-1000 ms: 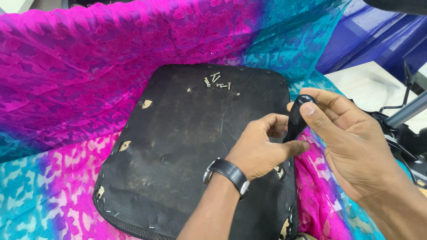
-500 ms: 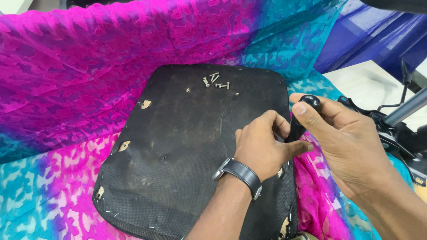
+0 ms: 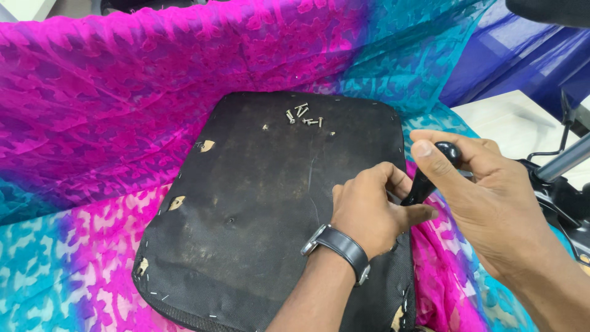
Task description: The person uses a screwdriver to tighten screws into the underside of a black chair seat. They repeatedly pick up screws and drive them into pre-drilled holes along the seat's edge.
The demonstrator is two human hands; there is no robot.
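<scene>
A black fabric-covered seat underside (image 3: 258,203) lies flat on pink and teal cloth (image 3: 110,110). My left hand (image 3: 372,212), with a black wristwatch (image 3: 338,249), rests at the panel's right edge, fingers curled and pinching there. My right hand (image 3: 485,197) grips the black handle of a tool (image 3: 430,172), which points down at the right edge beside my left fingers. The tool's tip is hidden behind my left hand. Several small metal screws (image 3: 302,115) lie loose near the panel's far edge.
A metal rod and black chair mechanism (image 3: 562,184) stand at the right. A pale tabletop (image 3: 510,120) and dark blue cloth (image 3: 528,55) lie beyond. Torn patches in the black fabric (image 3: 207,146) show at the panel's left edge.
My right hand and the tool handle have drifted slightly right and up. My left hand has stayed at the panel's right edge, curling tighter.
</scene>
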